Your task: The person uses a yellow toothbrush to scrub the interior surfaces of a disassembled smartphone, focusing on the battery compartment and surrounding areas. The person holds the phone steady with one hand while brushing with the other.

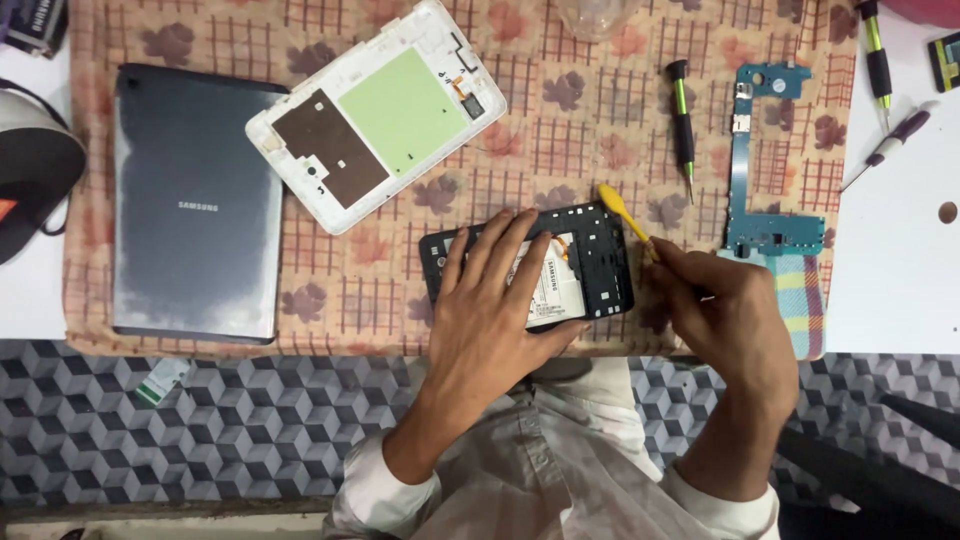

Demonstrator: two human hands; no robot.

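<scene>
My left hand [492,305] lies flat, fingers spread, on an opened black tablet frame [600,262] whose white battery shows between my fingers. Just right of the frame, my right hand [722,305] grips a yellow plastic pry tool [622,212]; its flat tip points up and left over the frame's top right corner. Both rest on a floral checked cloth [560,140] at the table's near edge.
A white tablet back cover [380,110] with a green and a brown patch lies upper centre. A dark grey tablet [195,205] lies at left. A blue circuit board [765,165], a black-green screwdriver [683,115] and two more drivers [880,70] sit at right.
</scene>
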